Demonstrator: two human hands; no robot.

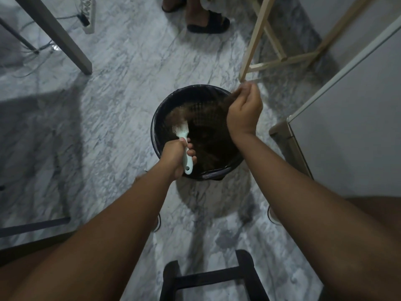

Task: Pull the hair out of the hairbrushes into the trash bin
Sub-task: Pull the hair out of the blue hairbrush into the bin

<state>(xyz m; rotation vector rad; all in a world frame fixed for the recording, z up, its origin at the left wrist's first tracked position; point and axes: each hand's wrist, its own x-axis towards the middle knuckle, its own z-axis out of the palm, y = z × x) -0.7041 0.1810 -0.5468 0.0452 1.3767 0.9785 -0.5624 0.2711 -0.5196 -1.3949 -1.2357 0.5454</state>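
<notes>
A round black trash bin [160, 118] lined with a black bag stands on the marble floor; brown hair lies inside it. My left hand [176, 156] grips the handle of a pale mint hairbrush [184, 135] held over the bin's near left side, bristles clogged with brown hair. My right hand [245, 109] is raised over the bin's right rim, fingers pinched on a stretched tuft of brown hair [230, 99] that runs back toward the brush head.
A grey table leg [65, 38] slants at the upper left, with a power strip [89, 16] and cables behind. A wooden frame [256, 38] stands upper right, a white appliance [347, 118] at the right. Another person's sandalled feet [208, 20] stand beyond the bin. A black stool [208, 276] is below.
</notes>
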